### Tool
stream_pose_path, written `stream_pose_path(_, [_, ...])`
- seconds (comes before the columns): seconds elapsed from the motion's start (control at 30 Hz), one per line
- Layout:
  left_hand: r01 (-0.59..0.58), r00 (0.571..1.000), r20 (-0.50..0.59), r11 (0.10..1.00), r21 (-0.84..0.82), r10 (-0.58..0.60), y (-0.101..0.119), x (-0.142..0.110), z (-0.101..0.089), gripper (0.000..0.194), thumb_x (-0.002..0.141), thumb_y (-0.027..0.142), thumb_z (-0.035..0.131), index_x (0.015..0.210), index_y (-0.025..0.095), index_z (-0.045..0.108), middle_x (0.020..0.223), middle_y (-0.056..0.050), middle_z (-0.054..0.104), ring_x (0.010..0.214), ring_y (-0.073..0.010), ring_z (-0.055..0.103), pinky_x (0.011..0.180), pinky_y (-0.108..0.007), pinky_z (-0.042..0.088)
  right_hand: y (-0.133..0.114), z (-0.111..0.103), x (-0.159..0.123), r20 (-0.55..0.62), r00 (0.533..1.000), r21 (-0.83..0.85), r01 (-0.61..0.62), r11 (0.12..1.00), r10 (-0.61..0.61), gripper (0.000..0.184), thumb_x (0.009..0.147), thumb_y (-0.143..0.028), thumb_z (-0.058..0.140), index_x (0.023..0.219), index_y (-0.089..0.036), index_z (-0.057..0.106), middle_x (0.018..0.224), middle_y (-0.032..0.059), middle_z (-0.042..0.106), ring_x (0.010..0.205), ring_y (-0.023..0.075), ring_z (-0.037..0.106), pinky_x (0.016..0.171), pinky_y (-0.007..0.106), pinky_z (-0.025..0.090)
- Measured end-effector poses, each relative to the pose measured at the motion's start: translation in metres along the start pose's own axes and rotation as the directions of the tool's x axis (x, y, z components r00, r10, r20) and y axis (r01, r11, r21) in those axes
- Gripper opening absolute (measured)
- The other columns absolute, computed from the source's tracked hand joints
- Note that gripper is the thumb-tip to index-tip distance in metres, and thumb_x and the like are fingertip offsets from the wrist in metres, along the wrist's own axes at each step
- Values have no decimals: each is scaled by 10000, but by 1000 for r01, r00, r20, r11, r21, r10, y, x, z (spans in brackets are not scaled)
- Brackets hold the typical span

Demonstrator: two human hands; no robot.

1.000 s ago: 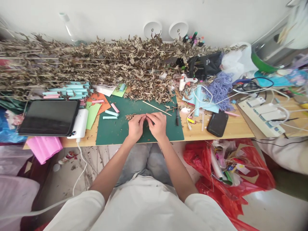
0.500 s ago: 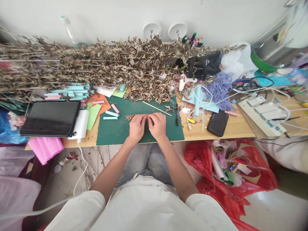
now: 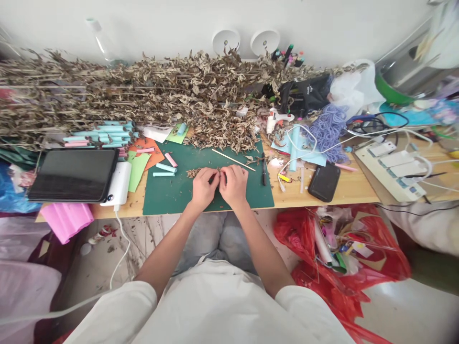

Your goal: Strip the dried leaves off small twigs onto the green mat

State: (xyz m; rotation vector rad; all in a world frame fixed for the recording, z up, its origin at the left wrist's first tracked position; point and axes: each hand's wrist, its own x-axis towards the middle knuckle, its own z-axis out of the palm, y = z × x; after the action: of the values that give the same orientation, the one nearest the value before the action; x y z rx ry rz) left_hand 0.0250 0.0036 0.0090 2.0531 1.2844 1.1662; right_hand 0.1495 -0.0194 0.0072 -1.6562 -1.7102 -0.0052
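Over the green cutting mat (image 3: pixel 168 198), my left hand (image 3: pixel 204 188) and my right hand (image 3: pixel 234 185) meet with fingertips pinched together. A tiny brownish bit shows between them, too small to name; the fingers hide the rest. Beside my left fingers lies a small heap of crumbled dried leaves (image 3: pixel 192 173). A thin wooden stick (image 3: pixel 233 159) rests slantwise beyond my hands, and a black pen (image 3: pixel 264 171) lies at the mat's right side. To the left are rolled blue paper tubes (image 3: pixel 164 174) and a pink paper tube (image 3: pixel 171 159).
Dried leafy stalks (image 3: pixel 154 91) cover the back of the table. A tablet (image 3: pixel 73 174) and white power bank (image 3: pixel 117 184) stand left. On the right are a glue gun (image 3: pixel 278 119), purple yarn (image 3: pixel 330 131), a black phone-like device (image 3: pixel 324 182) and a power strip (image 3: pixel 390 172). A red bag (image 3: pixel 297 234) sits below.
Both hands stay pinched together at nearly the same spot, with slight finger movement. The whole view has shifted a little. The things on the table lie as before.
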Motion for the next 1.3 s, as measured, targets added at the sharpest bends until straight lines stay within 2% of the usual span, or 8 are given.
stream_pose_path(0.13, [14, 1000, 3, 1000, -9, -14, -1, 0, 0, 159, 951, 244, 539, 872, 183, 663, 843, -44, 672, 809, -162, 606, 763, -288, 487, 2, 1, 0, -32, 998, 9, -49, 999, 49, 124, 960, -214, 488, 935, -205, 609, 914, 49, 661, 920, 202, 579, 847, 362, 347])
stream_pose_path(0.37, [20, 999, 30, 1000, 2, -20, -1, 2, -1, 199, 983, 257, 477, 917, 185, 650, 889, -56, 661, 857, -174, 604, 809, -304, 485, 5, 0, 0, -9, 1000, 57, -16, 998, 17, 196, 976, -270, 511, 1082, -221, 668, 1004, 57, 687, 953, 186, 613, 871, 361, 357])
stream_pose_path(0.53, [30, 998, 56, 999, 38, -32, -1, 2, -1, 227, 999, 272, 435, 943, 189, 639, 919, -67, 650, 886, -185, 595, 825, -314, 480, 5, -1, 0, 32, 1000, 97, -3, 995, 0, 174, 976, -277, 521, 947, -229, 685, 949, 43, 688, 920, 185, 610, 874, 374, 359])
stream_pose_path(0.67, [21, 997, 69, 998, 64, -25, -2, 1, -1, 217, 989, 271, 453, 937, 197, 650, 910, -67, 655, 884, -193, 595, 820, -321, 480, 4, 0, -1, 56, 998, 78, -8, 997, 4, 149, 964, -246, 514, 933, -218, 656, 947, 48, 673, 931, 196, 594, 877, 383, 351])
stream_pose_path(0.93, [-9, 999, 44, 996, 94, 5, -3, -1, 0, 159, 959, 239, 523, 939, 187, 673, 924, -63, 694, 886, -202, 606, 829, -345, 495, 4, 0, 0, -30, 998, 21, -50, 999, 51, 141, 955, -239, 515, 913, -208, 646, 889, 49, 668, 891, 205, 585, 837, 370, 355])
stream_pose_path(1.07, [-30, 997, 69, 989, 145, 21, 0, 0, -2, 170, 933, 203, 558, 1033, 190, 695, 1003, -76, 717, 943, -224, 628, 883, -381, 510, 5, 1, 0, -40, 996, 25, -80, 997, 80, 174, 963, -284, 527, 899, -211, 671, 877, 52, 674, 878, 205, 593, 829, 367, 368])
stream_pose_path(1.2, [-66, 994, 95, 980, 190, 49, 3, 4, -16, 263, 942, 225, 560, 1183, 195, 661, 1102, -97, 708, 1023, -240, 628, 942, -408, 508, 6, 0, 2, -52, 991, 153, -112, 982, 121, 214, 973, -282, 486, 925, -203, 679, 905, 75, 684, 912, 218, 612, 851, 371, 433])
stream_pose_path(1.3, [-83, 977, 210, 966, 244, 31, 4, 8, -32, 440, 856, 320, 705, 1268, 193, 616, 1186, -123, 685, 1089, -280, 627, 966, -437, 508, 11, -9, 9, -30, 988, 345, -132, 929, 152, 246, 968, -227, 439, 1015, -194, 678, 1007, 92, 703, 978, 210, 639, 887, 355, 493])
